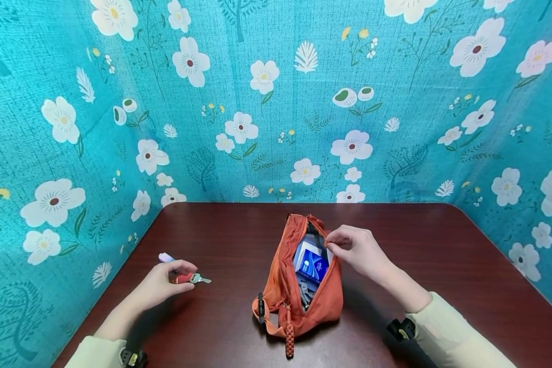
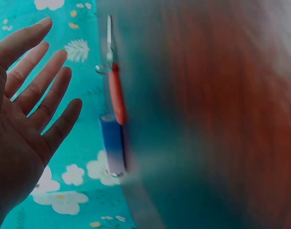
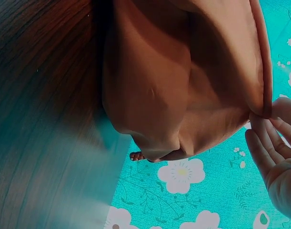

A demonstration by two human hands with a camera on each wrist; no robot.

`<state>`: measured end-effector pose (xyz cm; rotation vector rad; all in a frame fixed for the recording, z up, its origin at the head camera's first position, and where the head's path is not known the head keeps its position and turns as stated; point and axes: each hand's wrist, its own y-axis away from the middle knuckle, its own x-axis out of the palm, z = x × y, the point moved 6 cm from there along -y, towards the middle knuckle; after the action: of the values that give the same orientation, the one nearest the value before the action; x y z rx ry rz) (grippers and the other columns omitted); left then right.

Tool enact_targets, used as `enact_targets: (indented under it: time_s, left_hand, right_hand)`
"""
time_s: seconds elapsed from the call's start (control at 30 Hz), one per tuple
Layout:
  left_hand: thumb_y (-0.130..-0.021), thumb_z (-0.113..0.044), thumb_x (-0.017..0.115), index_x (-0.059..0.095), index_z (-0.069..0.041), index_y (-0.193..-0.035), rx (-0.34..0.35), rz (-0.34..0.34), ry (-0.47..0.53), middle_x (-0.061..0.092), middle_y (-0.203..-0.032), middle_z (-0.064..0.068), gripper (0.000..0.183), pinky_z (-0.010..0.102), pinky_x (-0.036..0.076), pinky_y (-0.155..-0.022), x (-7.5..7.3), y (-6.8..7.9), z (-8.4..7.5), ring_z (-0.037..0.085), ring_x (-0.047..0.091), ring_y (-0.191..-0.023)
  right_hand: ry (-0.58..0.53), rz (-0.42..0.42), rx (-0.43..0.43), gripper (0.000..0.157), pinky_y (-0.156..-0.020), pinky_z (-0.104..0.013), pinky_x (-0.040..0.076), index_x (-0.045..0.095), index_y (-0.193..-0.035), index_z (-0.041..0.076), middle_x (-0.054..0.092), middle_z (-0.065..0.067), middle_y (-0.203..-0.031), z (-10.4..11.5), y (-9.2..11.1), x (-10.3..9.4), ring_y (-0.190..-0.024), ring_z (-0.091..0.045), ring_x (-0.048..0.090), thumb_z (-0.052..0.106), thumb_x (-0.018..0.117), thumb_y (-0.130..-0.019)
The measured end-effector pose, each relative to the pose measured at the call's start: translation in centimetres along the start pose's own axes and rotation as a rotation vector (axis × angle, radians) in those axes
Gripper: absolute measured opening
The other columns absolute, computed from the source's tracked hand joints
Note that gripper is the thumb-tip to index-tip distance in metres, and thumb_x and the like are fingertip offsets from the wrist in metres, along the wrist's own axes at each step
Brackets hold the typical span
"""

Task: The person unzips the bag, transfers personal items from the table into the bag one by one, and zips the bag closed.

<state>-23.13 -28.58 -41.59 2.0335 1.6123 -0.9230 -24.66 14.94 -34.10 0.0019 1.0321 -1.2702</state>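
Note:
An orange zip bag [image 1: 280, 286] sits on the table, its mouth unzipped. Inside lie a blue packet [image 1: 314, 267], a white item behind it and small grey objects [image 1: 306, 291] lower down. My right hand [image 1: 356, 250] pinches the right rim of the opening; the right wrist view shows the fingertips [image 3: 262, 125] on that edge. On the left, my left hand [image 1: 167, 281] hovers by a key with a red grip [image 2: 115, 93] and a small blue-to-lilac stick [image 2: 113, 145]. In the left wrist view, its fingers [image 2: 55, 86] are spread and apart from both.
The dark reddish-brown tabletop [image 1: 230, 235] has rounded far corners. Teal flowered cloth [image 1: 276, 128] hangs behind it and along both sides. A braided orange zip pull [image 1: 290, 332] and a strap with a black buckle [image 1: 260, 308] lie at the bag's near end.

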Motion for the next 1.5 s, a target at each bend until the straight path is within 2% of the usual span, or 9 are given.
enact_targets:
  time_s: [0.1,0.27,0.43,0.6,0.83,1.07,1.2,1.37,1.5]
  left_hand:
    - [-0.078,-0.013,0.082,0.067,-0.006,-0.111,-0.001,0.012,0.002,0.068,-0.099,0.009,0.037,0.032,0.053,-0.073,-0.2,-0.2,0.9,0.025,0.06,-0.084]
    - [-0.078,-0.014,0.082,0.068,-0.007,-0.11,-0.007,0.035,-0.018,0.068,-0.098,0.005,0.035,0.032,0.052,-0.077,-0.3,-0.7,2.4,0.026,0.06,-0.09]
    - [-0.077,-0.014,0.083,0.067,-0.007,-0.111,0.01,0.089,-0.065,0.066,-0.101,0.004,0.038,0.037,0.052,-0.08,-0.1,-1.3,3.0,0.025,0.058,-0.093]
    - [-0.076,-0.009,0.083,0.067,-0.005,-0.111,0.025,0.123,-0.099,0.065,-0.101,0.004,0.039,0.039,0.052,-0.081,0.3,-1.8,3.0,0.025,0.058,-0.092]
    - [-0.075,0.001,0.081,0.067,-0.006,-0.107,0.004,0.129,-0.107,0.064,-0.092,0.0,0.036,0.029,0.052,-0.073,0.9,-2.4,3.0,0.021,0.057,-0.085]
    - [-0.075,0.002,0.08,0.069,-0.006,-0.106,0.056,0.166,-0.118,0.062,-0.087,0.0,0.034,0.028,0.051,-0.07,1.3,-2.5,2.2,0.021,0.055,-0.08]
    - [-0.075,0.003,0.08,0.072,-0.006,-0.1,0.08,0.178,-0.116,0.061,-0.084,0.0,0.027,0.027,0.049,-0.065,1.3,-2.5,1.9,0.02,0.054,-0.075]
    - [-0.075,0.002,0.08,0.071,-0.008,-0.092,0.035,0.173,-0.1,0.061,-0.081,0.0,0.021,0.027,0.048,-0.062,1.2,-2.5,2.2,0.019,0.053,-0.073]
    - [-0.074,0.003,0.08,0.068,-0.006,-0.09,-0.003,0.183,-0.071,0.058,-0.076,0.001,0.022,0.026,0.046,-0.059,1.4,-2.5,2.3,0.019,0.051,-0.07]
  right_hand:
    - [-0.005,0.001,0.001,0.017,-0.07,-0.031,0.056,0.072,-0.091,0.008,0.067,0.003,-0.087,0.0,-0.1,0.0,-0.077,-0.011,0.066,-0.004,0.075,-0.081]
    - [-0.002,0.004,0.002,0.015,-0.069,-0.03,0.056,0.072,-0.092,0.006,0.067,0.003,-0.086,0.0,0.0,0.1,-0.077,-0.011,0.066,-0.004,0.075,-0.081]
    - [-0.003,-0.003,-0.014,0.015,-0.069,-0.032,0.056,0.072,-0.091,0.005,0.067,0.003,-0.086,0.0,0.0,0.1,-0.076,-0.01,0.066,-0.005,0.076,-0.08]
    - [0.005,0.0,-0.012,0.016,-0.069,-0.034,0.056,0.073,-0.091,0.007,0.067,0.004,-0.085,0.0,0.0,0.1,-0.076,-0.009,0.066,-0.004,0.076,-0.08]
    - [0.011,0.009,0.007,0.015,-0.069,-0.035,0.056,0.073,-0.091,0.006,0.067,0.004,-0.085,-0.1,0.0,0.1,-0.075,-0.01,0.065,-0.003,0.076,-0.08]
    - [0.0,0.02,0.013,0.015,-0.07,-0.033,0.056,0.073,-0.092,0.007,0.067,0.004,-0.086,-0.1,0.1,0.0,-0.076,-0.011,0.066,-0.003,0.075,-0.082]
    - [0.007,0.021,0.017,0.015,-0.07,-0.032,0.056,0.073,-0.092,0.008,0.067,0.004,-0.086,-0.1,0.1,0.0,-0.077,-0.011,0.066,-0.003,0.075,-0.082]
    - [0.004,0.014,0.007,0.015,-0.069,-0.034,0.056,0.072,-0.091,0.006,0.067,0.004,-0.085,-0.1,0.0,0.1,-0.076,-0.01,0.066,-0.004,0.075,-0.081]
    - [0.006,0.009,-0.007,0.015,-0.068,-0.03,0.056,0.072,-0.09,0.007,0.066,0.005,-0.084,0.0,0.0,0.1,-0.075,-0.009,0.065,-0.005,0.075,-0.08]
